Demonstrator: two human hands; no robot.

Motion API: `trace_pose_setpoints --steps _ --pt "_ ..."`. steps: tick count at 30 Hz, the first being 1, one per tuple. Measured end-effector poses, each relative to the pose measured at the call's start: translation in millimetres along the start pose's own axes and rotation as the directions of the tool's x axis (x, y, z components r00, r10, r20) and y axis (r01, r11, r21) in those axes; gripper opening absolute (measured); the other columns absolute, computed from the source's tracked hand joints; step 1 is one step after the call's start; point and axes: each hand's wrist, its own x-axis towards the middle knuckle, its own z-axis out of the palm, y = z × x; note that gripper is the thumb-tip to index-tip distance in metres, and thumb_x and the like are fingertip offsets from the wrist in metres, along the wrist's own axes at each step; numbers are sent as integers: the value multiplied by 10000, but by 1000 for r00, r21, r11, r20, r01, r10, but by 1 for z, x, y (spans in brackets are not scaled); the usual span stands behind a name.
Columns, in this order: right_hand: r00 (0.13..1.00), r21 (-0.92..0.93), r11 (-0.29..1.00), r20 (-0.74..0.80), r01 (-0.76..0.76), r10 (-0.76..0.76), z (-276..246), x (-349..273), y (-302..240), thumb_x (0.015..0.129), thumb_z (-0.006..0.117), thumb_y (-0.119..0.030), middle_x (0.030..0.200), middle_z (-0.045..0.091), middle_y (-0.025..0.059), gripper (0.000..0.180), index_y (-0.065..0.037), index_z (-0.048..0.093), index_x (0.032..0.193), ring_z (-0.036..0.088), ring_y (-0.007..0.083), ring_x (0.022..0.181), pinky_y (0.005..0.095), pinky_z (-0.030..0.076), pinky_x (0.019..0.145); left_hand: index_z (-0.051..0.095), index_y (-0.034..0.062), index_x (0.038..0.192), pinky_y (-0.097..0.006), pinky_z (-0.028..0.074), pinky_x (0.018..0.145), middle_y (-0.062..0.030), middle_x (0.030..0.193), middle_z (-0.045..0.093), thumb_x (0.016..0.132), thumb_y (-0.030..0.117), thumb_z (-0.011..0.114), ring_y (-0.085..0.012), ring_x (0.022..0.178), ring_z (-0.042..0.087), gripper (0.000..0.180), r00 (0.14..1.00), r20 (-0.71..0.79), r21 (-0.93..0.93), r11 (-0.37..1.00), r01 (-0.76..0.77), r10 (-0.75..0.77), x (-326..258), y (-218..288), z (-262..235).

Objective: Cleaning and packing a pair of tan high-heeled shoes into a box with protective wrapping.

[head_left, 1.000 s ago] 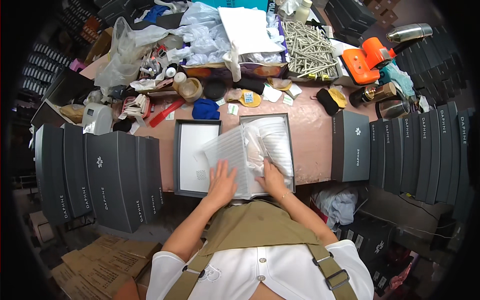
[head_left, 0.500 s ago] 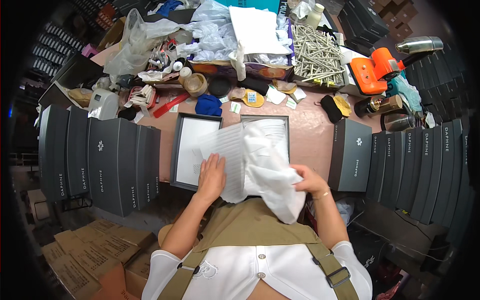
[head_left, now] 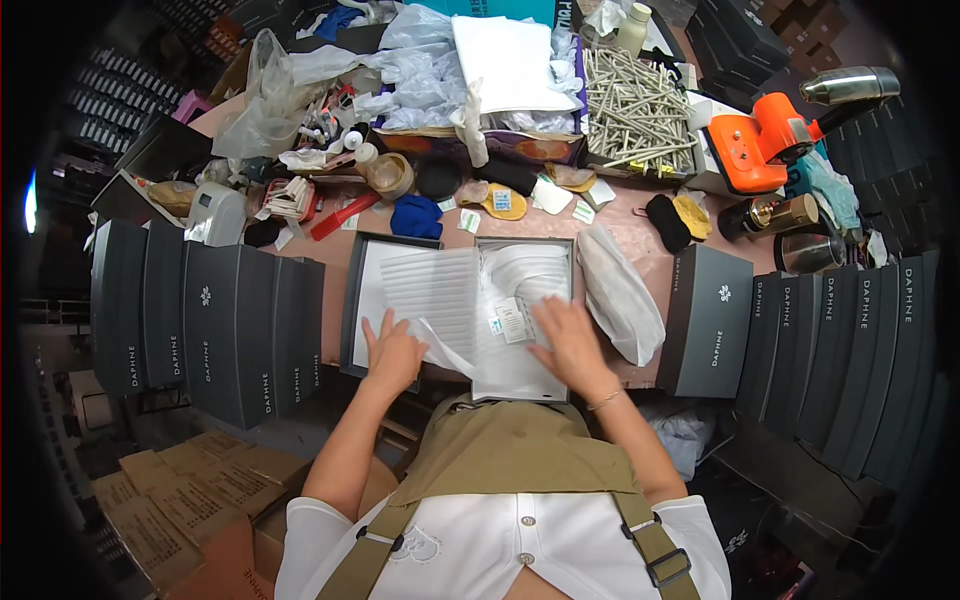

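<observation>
Ahead of me lies a grey shoe box [head_left: 572, 262] lined with white ribbed foam sheet [head_left: 430, 285], which spreads over its left side. Beside it on the left sits the open box lid [head_left: 352, 330]. My left hand [head_left: 393, 350] is open at the sheet's near left edge, fingers spread. Above the right part of the box, my right hand [head_left: 572, 345] is also open, with its fingers near a small printed card [head_left: 515, 320] and a blue-and-white label. A white paper-wrapped bundle [head_left: 620, 295] rests on the table right of the box; its contents are hidden.
Upright grey shoe boxes line the left [head_left: 228, 335] and right [head_left: 710, 320] sides. Toward the back are a carton of white tissue, a box of paper sticks [head_left: 640, 110], an orange tool [head_left: 755, 145], a blue cloth [head_left: 416, 216] and a red comb [head_left: 343, 215].
The wrapped bundle has left my right hand and now lies right of the box. That hand has moved left over the box. The foam sheet lies flatter, and the card and label show.
</observation>
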Motion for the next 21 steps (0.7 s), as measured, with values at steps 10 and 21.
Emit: trace_pose_setpoints --steps 10,21 --pt "825 487 804 255 340 -504 106 10 -59 854 559 -271 1361 445 151 502 -92 462 1313 360 315 1297 470 251 1083 482 -28 1275 -399 373 1025 -239 1327 464 871 120 542 -385 1235 445 435 938 -166 -832 468 -299 305 -14 108 -53" --pt "964 -289 922 -144 -258 224 44 -8 -2 677 726 -120 1185 530 142 461 -84 589 1116 525 341 1029 422 449 808 569 43 1085 -490 359 999 -206 1175 513 800 186 633 -361 1220 415 326 948 -68 -502 810 -302 310 81 125 50"
